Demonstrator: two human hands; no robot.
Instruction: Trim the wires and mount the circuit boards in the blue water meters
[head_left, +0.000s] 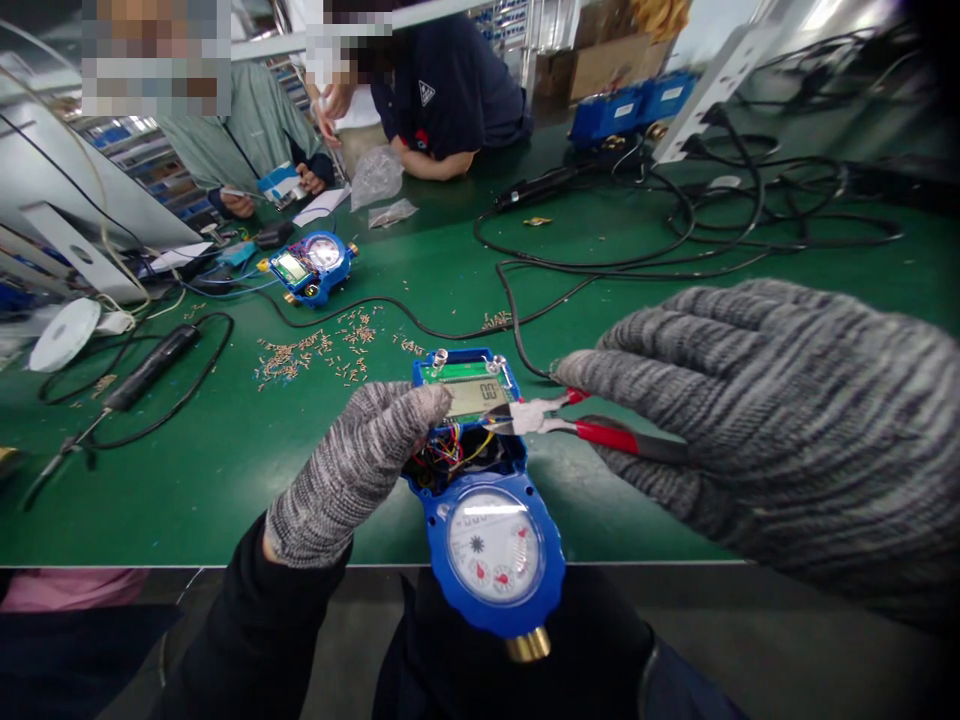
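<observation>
A blue water meter (495,545) with a round dial and a brass fitting lies across the table's front edge. Its upper housing is uncovered, showing a green circuit board with an LCD (480,398) and coloured wires (450,450) below it. My left hand (356,465), in a grey knitted glove, grips the meter's left side, the thumb over the display's edge; its other fingers are hidden. In my gloved right hand (757,420) are red-handled cutting pliers (592,425), their jaws at the right lower edge of the display. Whether the jaws touch the board I cannot tell.
Small screws (300,355) lie scattered on the green table (420,250). A second open meter (311,268) stands behind them. A soldering iron (154,365) rests at left, black cables (600,265) cross the right side, and people (450,90) work opposite.
</observation>
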